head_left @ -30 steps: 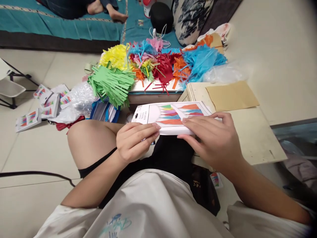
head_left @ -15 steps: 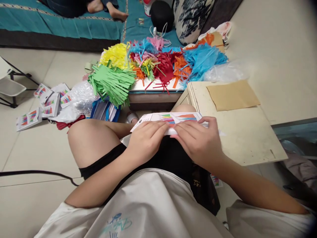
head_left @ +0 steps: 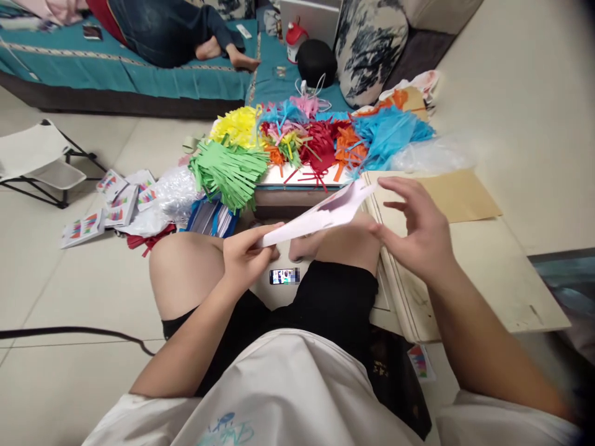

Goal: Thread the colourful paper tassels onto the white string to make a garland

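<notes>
A flat white paper packet (head_left: 316, 220) with an opening at its right end is tilted above my lap, its right end higher. My left hand (head_left: 248, 257) grips the left end, thumb below and fingers on top. Just right of the open end, my right hand (head_left: 418, 235) has its thumb and fingers spread, with nothing held between them. The fingertips are very close to the packet's edge; whether they touch it I cannot tell. Only a sliver of the packet's coloured print shows. What is inside it is hidden.
Fringed paper bundles, green (head_left: 230, 170), yellow (head_left: 239, 127) and blue (head_left: 393, 133), lie on a low table ahead. Brown paper (head_left: 462, 195) rests on the cabinet (head_left: 483, 272) at right. Printed packets (head_left: 83, 228) and a phone (head_left: 283, 276) are on the floor. Another person's legs (head_left: 162, 37) rest on the sofa.
Both hands were pressing along the packet's near edge. My right hand has let go and opened to the right; my left hand has shifted to the left end. The packet is now tilted, its opening showing.
</notes>
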